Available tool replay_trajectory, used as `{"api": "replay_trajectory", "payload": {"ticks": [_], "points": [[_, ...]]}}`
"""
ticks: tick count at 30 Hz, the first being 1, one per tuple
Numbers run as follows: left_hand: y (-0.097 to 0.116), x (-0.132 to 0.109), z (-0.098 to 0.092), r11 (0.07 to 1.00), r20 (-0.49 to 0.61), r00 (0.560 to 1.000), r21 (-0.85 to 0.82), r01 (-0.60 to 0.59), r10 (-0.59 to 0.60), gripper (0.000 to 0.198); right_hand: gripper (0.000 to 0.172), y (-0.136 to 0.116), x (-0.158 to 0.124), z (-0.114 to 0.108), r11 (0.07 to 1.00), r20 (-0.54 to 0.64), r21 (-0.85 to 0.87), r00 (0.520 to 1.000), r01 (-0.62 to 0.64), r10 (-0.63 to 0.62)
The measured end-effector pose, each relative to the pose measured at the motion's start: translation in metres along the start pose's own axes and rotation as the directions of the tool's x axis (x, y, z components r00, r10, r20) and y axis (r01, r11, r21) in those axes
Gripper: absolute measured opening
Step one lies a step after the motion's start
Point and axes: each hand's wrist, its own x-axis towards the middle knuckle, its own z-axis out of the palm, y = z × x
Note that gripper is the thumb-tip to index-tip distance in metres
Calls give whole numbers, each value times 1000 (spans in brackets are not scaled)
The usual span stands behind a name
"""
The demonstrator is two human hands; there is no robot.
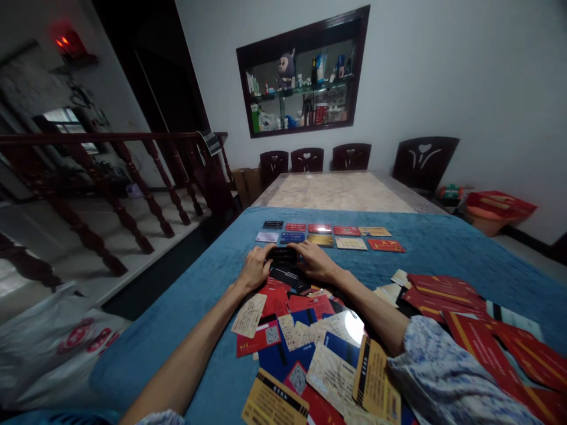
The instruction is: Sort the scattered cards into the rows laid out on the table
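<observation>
Both of my hands meet at a black card [282,254] on the blue cloth [177,319]. My left hand [256,267] pinches its left end and my right hand [315,260] grips its right end. Beyond the black card, two neat rows of cards [330,235] lie flat on the cloth. Under and between my forearms spreads a loose pile of cards [305,342] in red, blue, beige and yellow, some overlapping.
More red cards [482,330] are scattered at the right. A marble table [339,192] with dark chairs [424,156] stands beyond the cloth. A wooden railing [110,177] runs at the left, with a white plastic bag [57,348] below it. A wall cabinet [303,74] holds bottles.
</observation>
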Motion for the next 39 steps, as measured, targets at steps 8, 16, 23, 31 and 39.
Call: {"api": "replay_trajectory", "payload": {"ticks": [8, 16, 23, 31, 39], "points": [[-3, 1, 2, 998, 39, 999, -58, -4, 6, 53, 62, 3, -1, 2, 995, -40, -98, 999, 27, -31], [-1, 1, -4, 999, 115, 993, -30, -12, 15, 63, 57, -3, -3, -4, 988, -18, -152, 1000, -16, 13], [6, 8, -14, 998, 187, 982, 57, -17, 6, 57, 57, -9, -2, -9, 983, -5, -177, 998, -58, 58], [14, 18, -30, 982, 315, 948, 159, -97, 42, 54, 56, -20, 7, -20, 960, 98, -246, 982, -131, 159], [5, 27, -43, 970, 345, 935, 185, -157, 86, 49, 53, -30, 28, -33, 941, 170, -317, 970, -116, 176]]}}
